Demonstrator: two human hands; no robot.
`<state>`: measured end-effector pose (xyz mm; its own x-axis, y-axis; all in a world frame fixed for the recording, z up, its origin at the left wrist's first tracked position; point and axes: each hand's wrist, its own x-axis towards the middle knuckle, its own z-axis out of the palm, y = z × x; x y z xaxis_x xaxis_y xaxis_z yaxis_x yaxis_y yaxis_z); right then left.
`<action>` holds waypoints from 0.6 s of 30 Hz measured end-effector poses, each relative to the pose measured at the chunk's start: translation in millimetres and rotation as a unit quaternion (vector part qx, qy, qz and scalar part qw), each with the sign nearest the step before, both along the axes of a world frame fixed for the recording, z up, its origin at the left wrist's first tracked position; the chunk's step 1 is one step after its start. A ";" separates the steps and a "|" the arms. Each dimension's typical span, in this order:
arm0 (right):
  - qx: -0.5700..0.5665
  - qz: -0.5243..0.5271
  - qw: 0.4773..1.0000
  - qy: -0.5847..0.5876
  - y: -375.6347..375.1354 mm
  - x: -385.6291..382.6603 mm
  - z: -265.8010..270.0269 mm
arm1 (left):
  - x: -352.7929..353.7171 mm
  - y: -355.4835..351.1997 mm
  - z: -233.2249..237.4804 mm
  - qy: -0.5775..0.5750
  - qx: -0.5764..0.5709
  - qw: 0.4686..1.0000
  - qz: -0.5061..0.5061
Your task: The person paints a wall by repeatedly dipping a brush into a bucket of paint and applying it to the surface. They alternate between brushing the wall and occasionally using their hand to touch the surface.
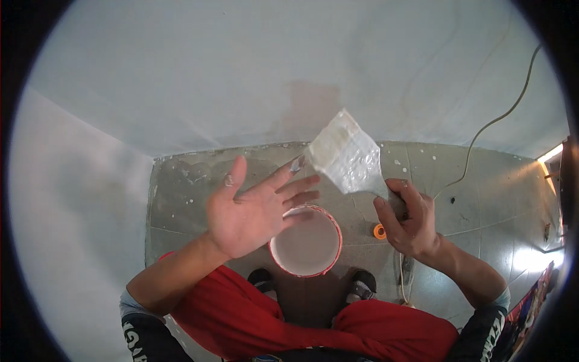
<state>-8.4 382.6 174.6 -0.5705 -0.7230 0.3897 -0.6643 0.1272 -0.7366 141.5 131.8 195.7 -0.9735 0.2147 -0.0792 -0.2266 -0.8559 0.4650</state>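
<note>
My left hand [250, 208] is spread open with the palm up, fingers apart, holding nothing; whitish smears mark its thumb and index fingertip. My right hand [411, 218] is closed around the handle of one wide brush [347, 154], its coated bristle end tilted up and leftward, near my left fingertips. Both my forearms reach forward and inward, elbows out to the sides. One bucket [306, 241] with a red rim stands on the tiled floor [181, 199] between my two shoes, just ahead of them, holding pale liquid. One orange ring-shaped item [379, 231] lies right of it.
</note>
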 end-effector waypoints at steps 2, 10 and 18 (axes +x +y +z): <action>0.014 0.022 0.997 0.079 5.4 -9.9 -1.2 | -0.7 -4.8 -3.1 -0.014 -0.144 0.988 0.061; 0.083 0.075 0.948 0.298 3.3 -3.8 12.0 | 0.4 -9.0 -4.5 -0.047 -0.295 0.953 0.052; 0.108 0.075 0.937 0.322 -5.9 -1.7 5.5 | 5.0 -3.9 2.3 -0.042 -0.335 0.941 0.027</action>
<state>-10.2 376.7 180.2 -0.1521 -0.8783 0.4532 -0.9849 0.0965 -0.1435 146.5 127.9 198.0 -0.9657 0.0393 -0.2565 -0.2513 -0.3883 0.8866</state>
